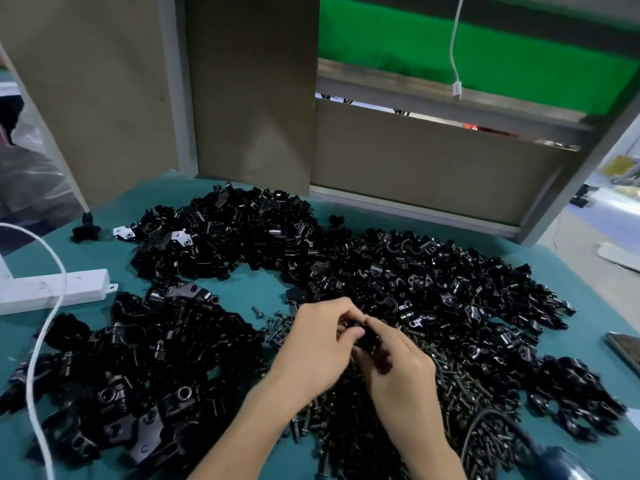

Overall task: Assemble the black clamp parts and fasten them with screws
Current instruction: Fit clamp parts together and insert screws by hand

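My left hand (320,344) and my right hand (398,365) meet at the middle of the table, fingers curled round one small black clamp part (363,337) held between them; most of it is hidden by the fingers. Beneath the hands lies a heap of dark screws (363,427). Piles of black clamp parts spread at the back left (225,233), at the right (450,289) and at the front left (138,368).
A white power strip (52,294) with a white cable (41,341) lies at the left on the teal table (263,292). A phone (623,348) sits at the right edge. A dark tool with a hose (554,462) lies front right. Brown panels stand behind.
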